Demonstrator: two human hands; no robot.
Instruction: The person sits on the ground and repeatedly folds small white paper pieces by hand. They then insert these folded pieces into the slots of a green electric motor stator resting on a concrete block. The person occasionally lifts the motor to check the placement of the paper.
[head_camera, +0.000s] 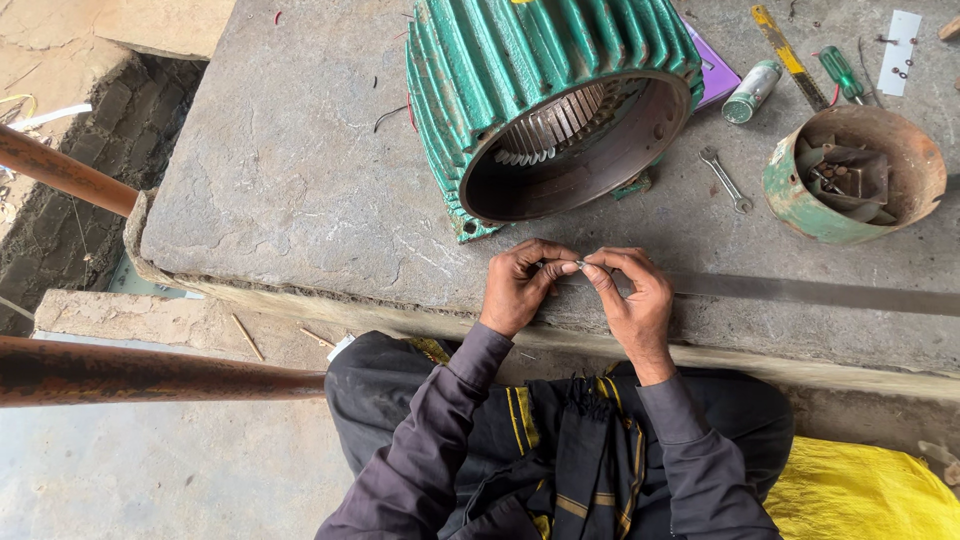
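- The left hand (522, 283) and right hand (628, 290) met fingertip to fingertip, both pinched on a tiny pale piece (579, 265), too small to identify.
- They worked over the stone slab's (280, 180) near edge, just below a green ribbed motor housing (540, 100).
- A wrench (726, 180) and rusty metal bowl (855, 175) lay to the right, within reach.

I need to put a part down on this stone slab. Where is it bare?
The slab is bare left of the green motor housing, out to its left edge. A narrower strip lies between housing and hands. The right is crowded: spanner, rusty cover, screwdriver.
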